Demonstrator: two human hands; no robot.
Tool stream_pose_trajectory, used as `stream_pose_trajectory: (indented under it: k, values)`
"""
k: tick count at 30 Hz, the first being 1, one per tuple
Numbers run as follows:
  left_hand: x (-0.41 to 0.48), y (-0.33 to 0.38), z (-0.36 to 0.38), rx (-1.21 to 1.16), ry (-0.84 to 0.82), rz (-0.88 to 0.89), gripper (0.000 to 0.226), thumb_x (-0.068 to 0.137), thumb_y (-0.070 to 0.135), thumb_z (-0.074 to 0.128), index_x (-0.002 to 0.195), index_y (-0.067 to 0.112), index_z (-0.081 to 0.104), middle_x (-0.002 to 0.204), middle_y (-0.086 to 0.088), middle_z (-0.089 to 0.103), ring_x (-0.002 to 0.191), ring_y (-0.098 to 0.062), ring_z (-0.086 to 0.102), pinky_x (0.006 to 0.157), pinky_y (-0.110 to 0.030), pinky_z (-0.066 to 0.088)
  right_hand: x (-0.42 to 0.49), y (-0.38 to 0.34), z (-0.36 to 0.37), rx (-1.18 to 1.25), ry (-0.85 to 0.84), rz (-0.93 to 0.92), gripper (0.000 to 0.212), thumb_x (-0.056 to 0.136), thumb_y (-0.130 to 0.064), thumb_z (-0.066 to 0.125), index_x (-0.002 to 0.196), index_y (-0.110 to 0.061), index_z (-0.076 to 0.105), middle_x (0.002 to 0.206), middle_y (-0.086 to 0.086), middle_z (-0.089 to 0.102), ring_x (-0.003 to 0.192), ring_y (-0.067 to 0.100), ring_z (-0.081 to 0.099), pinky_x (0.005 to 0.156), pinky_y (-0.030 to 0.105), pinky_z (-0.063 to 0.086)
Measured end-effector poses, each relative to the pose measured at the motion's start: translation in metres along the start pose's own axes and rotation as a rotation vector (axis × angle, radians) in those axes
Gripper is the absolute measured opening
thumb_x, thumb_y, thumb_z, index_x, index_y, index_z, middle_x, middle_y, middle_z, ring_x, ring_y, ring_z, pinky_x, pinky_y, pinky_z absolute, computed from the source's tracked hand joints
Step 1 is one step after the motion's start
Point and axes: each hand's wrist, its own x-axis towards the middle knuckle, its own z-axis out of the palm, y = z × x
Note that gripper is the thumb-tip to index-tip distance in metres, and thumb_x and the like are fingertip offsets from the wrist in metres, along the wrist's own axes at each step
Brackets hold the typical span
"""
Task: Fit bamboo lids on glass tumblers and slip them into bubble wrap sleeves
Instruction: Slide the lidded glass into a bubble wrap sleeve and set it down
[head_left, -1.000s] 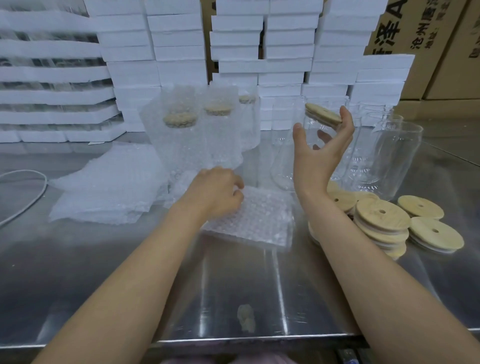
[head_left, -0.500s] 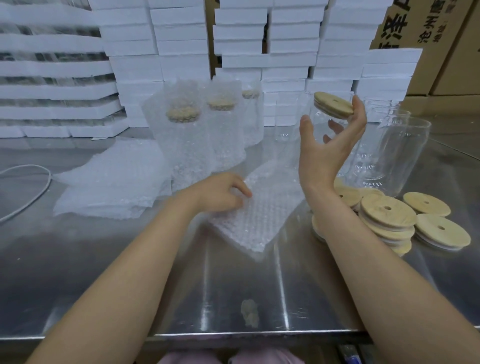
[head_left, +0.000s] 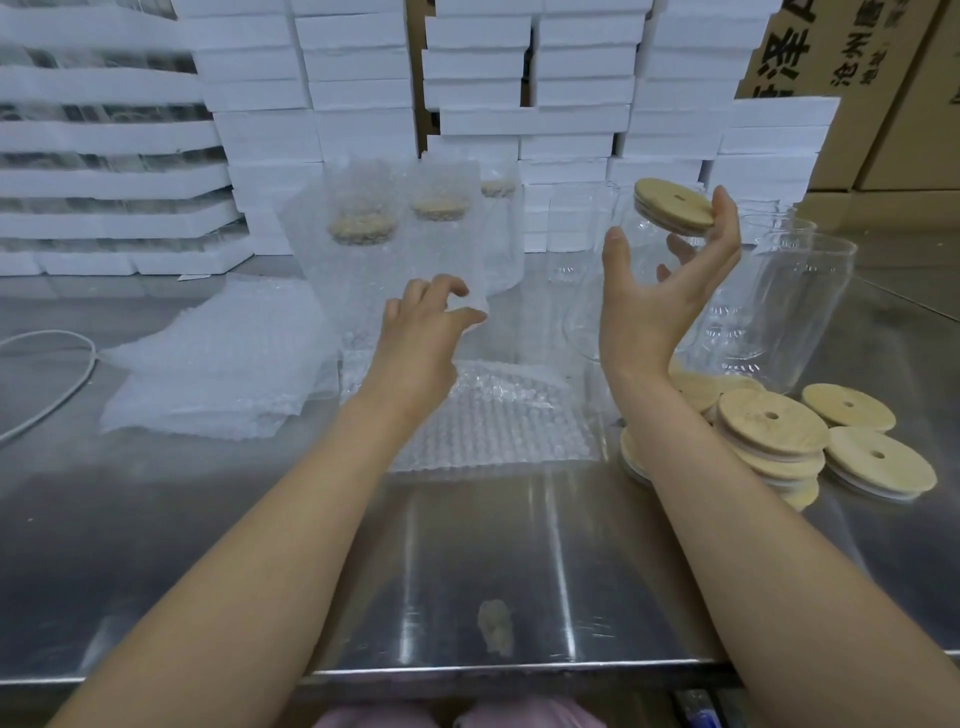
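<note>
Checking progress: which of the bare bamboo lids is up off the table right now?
The bamboo lid touching the right hand's fingertips, raised high; the other bare lids lie heaped on the steel table.

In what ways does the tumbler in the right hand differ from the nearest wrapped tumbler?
The bare tumbler is gripped, tilted, by the right hand; the wrapped tumbler stands upright on the table. The bare tumbler shows clear glass; the wrapped tumbler is inside a bubble wrap sleeve. Both carry a bamboo lid.
</note>
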Motion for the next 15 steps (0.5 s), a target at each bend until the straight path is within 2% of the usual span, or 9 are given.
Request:
stream_pose_trajectory:
  k: [1, 3, 5, 6, 8, 9, 12, 13, 15]
  values:
    - [0.000, 0.003, 0.002, -0.140, 0.000, 0.008, 0.053, 0.088, -0.005, 0.053, 0.135, 0.019, 0.054, 0.139, -0.001, 0.044, 0.122, -0.023, 0.043, 0.095, -0.030, 0.032, 0.000, 0.000, 0.000, -0.005, -0.001, -0.004, 0.076, 0.080, -0.029, 0.073, 0.144, -0.023, 0.032, 0.129, -0.020, 0.032, 0.111, 0.005, 0.051, 0.081, 0.008, 0.040]
    - [0.000, 0.009, 0.005, -0.365, -0.193, 0.041, 0.035, 0.098, 0.020, 0.053, 0.133, 0.016, 0.056, 0.131, -0.002, 0.053, 0.114, -0.019, 0.053, 0.094, -0.027, 0.039, -0.001, 0.000, 0.000, -0.011, -0.013, -0.005, 0.076, 0.080, -0.030, 0.073, 0.144, -0.023, 0.033, 0.131, -0.016, 0.033, 0.113, 0.007, 0.051, 0.082, 0.009, 0.041]
    - [-0.004, 0.016, 0.009, -0.356, -0.407, 0.052, 0.037, 0.099, 0.042, 0.047, 0.118, 0.016, 0.066, 0.121, -0.002, 0.061, 0.108, -0.018, 0.057, 0.094, -0.029, 0.042, -0.002, 0.000, 0.000, -0.011, -0.025, 0.002, 0.075, 0.080, -0.030, 0.073, 0.143, -0.023, 0.034, 0.131, -0.015, 0.034, 0.113, 0.009, 0.051, 0.084, 0.011, 0.041]
    - [-0.005, 0.016, 0.011, -0.328, -0.437, 0.017, 0.044, 0.098, 0.049, 0.043, 0.100, 0.015, 0.070, 0.107, -0.005, 0.065, 0.098, -0.020, 0.059, 0.088, -0.032, 0.046, -0.002, 0.000, 0.000, -0.010, -0.029, 0.007, 0.074, 0.080, -0.029, 0.073, 0.143, -0.024, 0.034, 0.131, -0.015, 0.034, 0.113, 0.009, 0.051, 0.085, 0.013, 0.042]
    - [-0.004, 0.012, 0.010, -0.252, -0.382, -0.098, 0.061, 0.097, 0.057, 0.034, 0.066, 0.012, 0.059, 0.075, -0.005, 0.057, 0.071, -0.021, 0.055, 0.067, -0.033, 0.043, -0.002, -0.001, 0.000, -0.010, -0.034, 0.014, 0.074, 0.079, -0.030, 0.074, 0.142, -0.024, 0.035, 0.131, -0.018, 0.034, 0.113, 0.008, 0.051, 0.087, 0.016, 0.044]
    - [-0.003, 0.010, 0.010, -0.186, -0.323, -0.137, 0.064, 0.097, 0.059, 0.032, 0.060, 0.012, 0.052, 0.069, -0.003, 0.052, 0.064, -0.020, 0.050, 0.061, -0.031, 0.039, -0.003, -0.001, 0.000, -0.008, -0.038, 0.020, 0.074, 0.079, -0.030, 0.074, 0.142, -0.025, 0.034, 0.130, -0.019, 0.034, 0.112, 0.008, 0.052, 0.088, 0.017, 0.045]
    - [-0.002, 0.014, 0.013, -0.148, -0.131, -0.115, 0.054, 0.092, 0.063, 0.042, 0.073, 0.014, 0.055, 0.085, 0.000, 0.049, 0.075, -0.018, 0.049, 0.065, -0.033, 0.040, -0.005, -0.002, 0.001, -0.001, -0.062, 0.041, 0.074, 0.080, -0.031, 0.073, 0.142, -0.024, 0.034, 0.131, -0.017, 0.034, 0.112, 0.010, 0.053, 0.095, 0.032, 0.049]
    - [-0.003, 0.019, 0.014, -0.210, -0.114, -0.122, 0.051, 0.088, 0.065, 0.047, 0.076, 0.016, 0.054, 0.086, 0.002, 0.051, 0.076, -0.017, 0.051, 0.065, -0.033, 0.039, -0.006, -0.002, 0.002, 0.000, -0.077, 0.043, 0.074, 0.081, -0.030, 0.073, 0.143, -0.024, 0.033, 0.132, -0.016, 0.035, 0.113, 0.012, 0.053, 0.097, 0.036, 0.048]
    - [-0.005, 0.031, 0.018, -0.296, -0.204, -0.162, 0.049, 0.081, 0.070, 0.054, 0.075, 0.021, 0.050, 0.079, 0.005, 0.055, 0.072, -0.014, 0.053, 0.058, -0.031, 0.034, -0.008, -0.002, 0.002, -0.005, -0.105, 0.045, 0.073, 0.081, -0.029, 0.072, 0.142, -0.025, 0.033, 0.131, -0.016, 0.034, 0.115, 0.015, 0.052, 0.099, 0.041, 0.047]
